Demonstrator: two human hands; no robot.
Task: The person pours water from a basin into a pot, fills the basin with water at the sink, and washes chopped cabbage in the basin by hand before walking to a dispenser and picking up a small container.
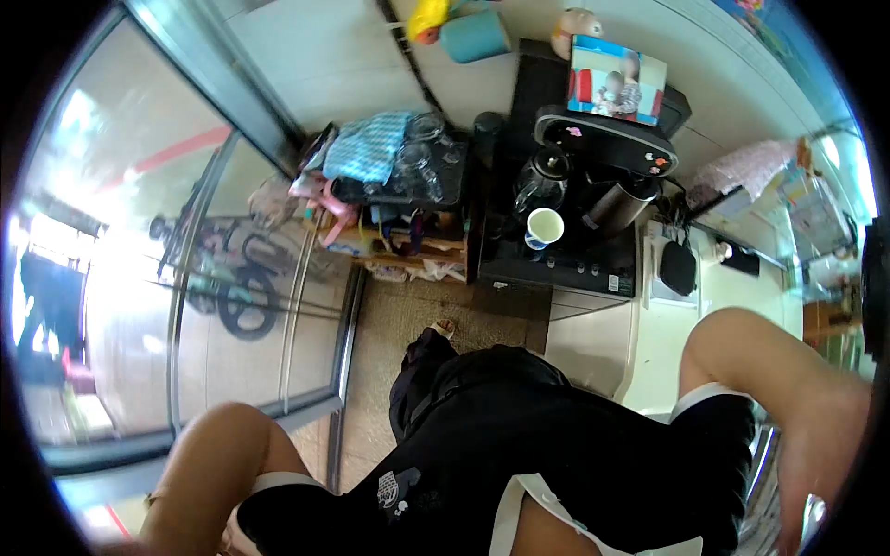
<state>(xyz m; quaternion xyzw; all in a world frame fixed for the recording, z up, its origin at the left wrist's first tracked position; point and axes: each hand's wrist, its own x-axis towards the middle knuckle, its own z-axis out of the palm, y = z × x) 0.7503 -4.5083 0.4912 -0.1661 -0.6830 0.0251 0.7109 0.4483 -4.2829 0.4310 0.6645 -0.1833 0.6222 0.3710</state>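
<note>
Both of my arms bend out to the sides of my black clothing with white trim. My left forearm runs down to the lower left edge, where the hand is cut off. On the right, my right forearm reaches the edge, then turns down in a blur. The fingers of my right hand cannot be made out. Close beside it is a small shiny metal thing, too cut off to name; whether the hand touches it is unclear. A white and blue cup stands upright on the black cabinet ahead, away from both hands.
A glass pot and a metal kettle stand on the black tea machine. A checkered cloth and upturned glasses top a shelf. Left is a framed glass door; right, a white counter with a black pouch.
</note>
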